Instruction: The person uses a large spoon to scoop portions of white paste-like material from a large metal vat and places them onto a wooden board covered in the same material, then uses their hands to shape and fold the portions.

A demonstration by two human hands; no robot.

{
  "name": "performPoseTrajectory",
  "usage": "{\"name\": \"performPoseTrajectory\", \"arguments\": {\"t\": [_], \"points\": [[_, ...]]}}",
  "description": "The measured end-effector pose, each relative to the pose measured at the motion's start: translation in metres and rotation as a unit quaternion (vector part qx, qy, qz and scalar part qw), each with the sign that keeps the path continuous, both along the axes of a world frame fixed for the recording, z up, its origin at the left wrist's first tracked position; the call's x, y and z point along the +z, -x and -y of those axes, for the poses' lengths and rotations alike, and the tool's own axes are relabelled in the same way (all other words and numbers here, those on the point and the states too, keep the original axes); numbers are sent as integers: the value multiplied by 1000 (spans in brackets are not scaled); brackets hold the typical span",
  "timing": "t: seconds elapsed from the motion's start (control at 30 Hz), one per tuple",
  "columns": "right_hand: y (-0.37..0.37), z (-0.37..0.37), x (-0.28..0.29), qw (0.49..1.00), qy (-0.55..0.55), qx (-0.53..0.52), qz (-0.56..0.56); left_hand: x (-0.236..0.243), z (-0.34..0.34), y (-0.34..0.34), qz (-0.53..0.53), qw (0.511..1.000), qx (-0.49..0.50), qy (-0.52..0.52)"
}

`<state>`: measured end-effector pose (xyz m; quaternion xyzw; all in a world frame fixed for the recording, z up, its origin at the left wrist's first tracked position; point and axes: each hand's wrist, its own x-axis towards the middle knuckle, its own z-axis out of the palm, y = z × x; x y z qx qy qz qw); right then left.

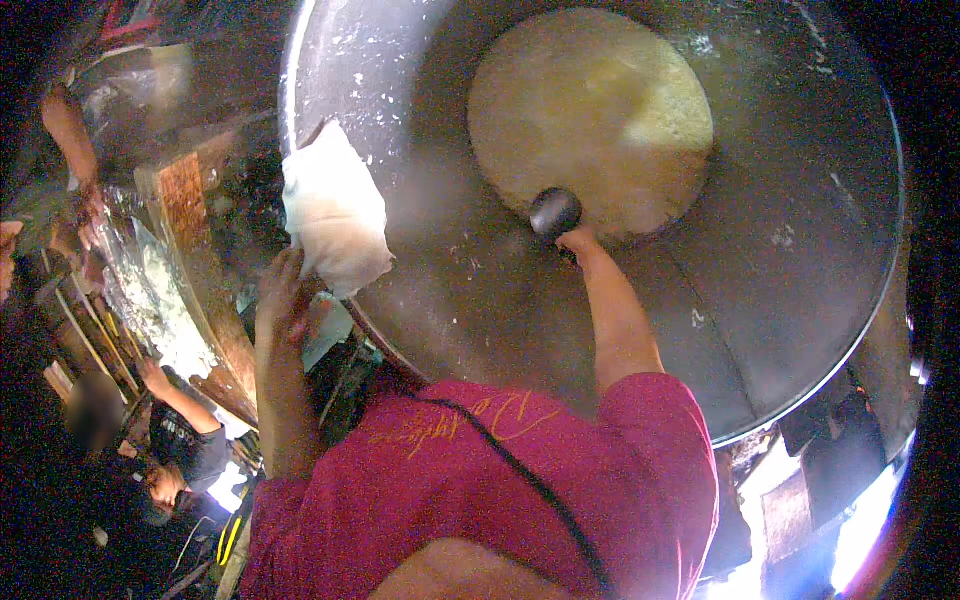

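Observation:
A wide, dark metal pan (470, 300) fills most of the view ahead of me. In its sunken middle lies a large pale yellowish round area (590, 120); whether it is liquid or a flat sheet of food, I cannot make out. My right hand (577, 243) grips a dark, round-headed ladle (555, 213) at the near edge of that round. By the pan's left rim, my left hand (284, 290) has its fingers at the lower corner of a white, soft folded sheet (338, 215), which overlaps the rim. Its material is unclear, and the fingertips are partly hidden.
Left of the pan is a wooden board (182, 200) beside a surface strewn with white matter (170, 300). Another person (185, 440) reaches in at lower left; another person's arm (75, 140) comes from upper left. Wooden sticks (85, 310) lie there.

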<state>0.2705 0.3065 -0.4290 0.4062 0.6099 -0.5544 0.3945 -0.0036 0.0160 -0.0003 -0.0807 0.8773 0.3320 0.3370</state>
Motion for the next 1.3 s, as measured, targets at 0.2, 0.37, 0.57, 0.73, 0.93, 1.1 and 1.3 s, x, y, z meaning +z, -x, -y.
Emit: {"name": "performPoseTrajectory", "arguments": {"t": [0.2,0.37,0.57,0.73,0.93,1.1,1.3], "points": [[21,6,-9,998,3,47,-29,15,-5,1,96,952,265,-120],[21,-24,31,996,31,63,-56,15,20,-10,115,891,335,-286],[19,-49,52,968,60,-38,-241,50,-22,-11,-52,906,174,-383],[64,-51,168,979,64,-50,-188,50,-69,17,-23,934,-155,-322],[35,-36,236,966,34,-109,-232,35,-162,-29,106,811,-377,-435],[33,-34,318,948,28,-218,-232,37,-133,-50,-29,762,-386,-520],[37,-54,483,976,65,-193,-72,158,-32,-29,-166,789,-433,-403]]}}
